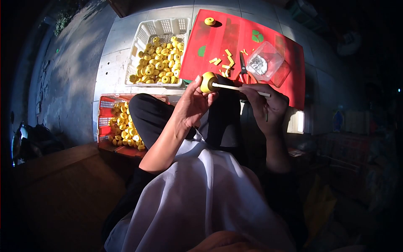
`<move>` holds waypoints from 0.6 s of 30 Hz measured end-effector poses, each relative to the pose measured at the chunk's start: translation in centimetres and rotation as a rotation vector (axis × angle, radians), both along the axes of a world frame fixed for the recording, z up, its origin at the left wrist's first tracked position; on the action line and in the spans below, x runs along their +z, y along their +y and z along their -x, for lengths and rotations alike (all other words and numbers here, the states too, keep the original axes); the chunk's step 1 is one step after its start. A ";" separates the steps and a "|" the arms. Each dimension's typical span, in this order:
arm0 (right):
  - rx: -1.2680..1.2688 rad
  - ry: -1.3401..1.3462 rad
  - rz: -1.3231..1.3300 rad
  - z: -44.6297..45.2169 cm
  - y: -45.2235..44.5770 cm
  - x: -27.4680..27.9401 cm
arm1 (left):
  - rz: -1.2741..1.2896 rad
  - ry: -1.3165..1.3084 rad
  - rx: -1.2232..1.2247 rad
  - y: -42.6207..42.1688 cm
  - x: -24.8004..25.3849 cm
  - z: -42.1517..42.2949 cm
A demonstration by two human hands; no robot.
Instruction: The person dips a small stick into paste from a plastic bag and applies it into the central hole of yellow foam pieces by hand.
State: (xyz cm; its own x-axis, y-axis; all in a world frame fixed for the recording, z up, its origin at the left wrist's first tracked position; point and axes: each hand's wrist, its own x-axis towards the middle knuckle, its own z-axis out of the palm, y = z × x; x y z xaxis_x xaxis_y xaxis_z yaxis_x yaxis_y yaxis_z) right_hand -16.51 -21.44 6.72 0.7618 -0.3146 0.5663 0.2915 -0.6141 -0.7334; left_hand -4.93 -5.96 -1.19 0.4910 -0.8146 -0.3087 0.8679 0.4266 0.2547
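My left hand (pixel 194 103) is closed around a yellow round piece (pixel 208 82), held above my lap near the red board's front edge. In my right hand (pixel 265 101) a thin pale stick (pixel 231 87) is pinched, its tip touching the right side of the yellow piece, by the hole there. Whether the tip is inside the hole is too small to tell. Small yellow strips (pixel 227 63) lie on the red board (pixel 226 33) beyond my hands, beside scissors (pixel 242 63) and a clear plastic container (pixel 270 61) with something silvery in it.
A white crate (pixel 140 38) of yellow pieces stands left of the board. Below it, by my knee, is a red crate (pixel 103 113) with more of them. One yellow piece (pixel 209 21) sits on the board's far left part.
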 end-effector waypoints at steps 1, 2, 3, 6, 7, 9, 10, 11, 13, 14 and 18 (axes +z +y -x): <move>-0.004 -0.013 0.015 -0.1 0.0 0.0 | -0.002 -0.002 0.000 0.0 0.1 0.1; -0.008 -0.028 0.031 -0.2 0.1 0.1 | -0.003 -0.004 0.000 -0.1 0.3 0.1; -0.011 -0.044 0.054 -0.3 0.1 0.0 | -0.004 -0.006 0.000 -0.1 0.5 0.1; -0.015 -0.055 0.099 -0.2 0.2 -0.2 | 0.002 -0.009 0.012 0.1 0.4 0.0; -0.014 -0.033 0.095 -0.1 0.3 -0.3 | 0.009 0.003 0.010 0.1 0.4 0.0; -0.014 -0.016 0.068 0.1 0.1 -0.4 | 0.024 0.028 0.004 0.1 0.2 -0.1; -0.017 -0.021 0.043 0.1 -0.1 -0.5 | 0.034 0.038 -0.002 0.2 0.2 -0.2; -0.020 -0.026 0.019 0.1 -0.1 -0.5 | 0.045 0.048 -0.008 0.2 0.2 -0.2; -0.011 -0.057 0.016 0.0 0.0 -0.5 | 0.053 0.058 -0.011 0.3 0.2 -0.3; -0.008 -0.072 0.015 -0.1 0.1 -0.4 | 0.051 0.058 -0.010 0.3 0.2 -0.3; 0.014 -0.057 0.132 -0.3 0.3 -0.2 | 0.002 0.045 -0.010 0.1 0.9 -0.1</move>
State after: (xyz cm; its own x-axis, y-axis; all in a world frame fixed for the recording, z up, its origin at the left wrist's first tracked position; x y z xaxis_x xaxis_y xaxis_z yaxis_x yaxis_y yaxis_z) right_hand -16.20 -21.15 6.57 0.7309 -0.2240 0.6447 0.3398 -0.6997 -0.6284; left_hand -4.83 -5.83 -0.34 0.4682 -0.8203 -0.3285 0.8828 0.4180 0.2146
